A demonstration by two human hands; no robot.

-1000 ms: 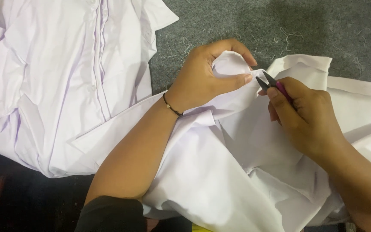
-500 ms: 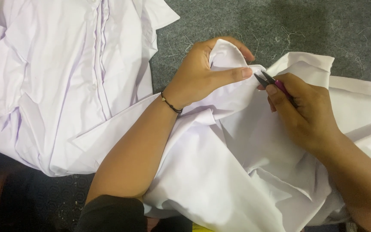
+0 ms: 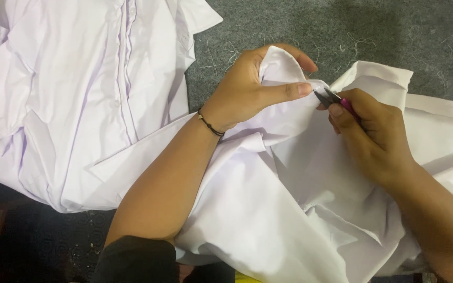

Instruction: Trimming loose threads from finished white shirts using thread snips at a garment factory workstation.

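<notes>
My left hand (image 3: pixel 255 86) pinches a bunched fold of a white shirt (image 3: pixel 300 209), thumb stretched along the fabric edge. A thin dark bracelet sits on that wrist. My right hand (image 3: pixel 370 133) grips a small thread snipper with a pink handle (image 3: pixel 336 99); its dark blades point left and touch the fabric just beside my left thumb tip. The shirt spreads over my lap and across the grey surface towards the right.
A pile of white shirts (image 3: pixel 79 94) lies at the left, plackets up. The grey felt-like work surface (image 3: pixel 394 31) carries several loose thread clippings. A dark floor shows at the bottom left.
My left hand has lifted the fabric fold slightly and the right hand has brought the snipper blades up against the fold near the thumb.
</notes>
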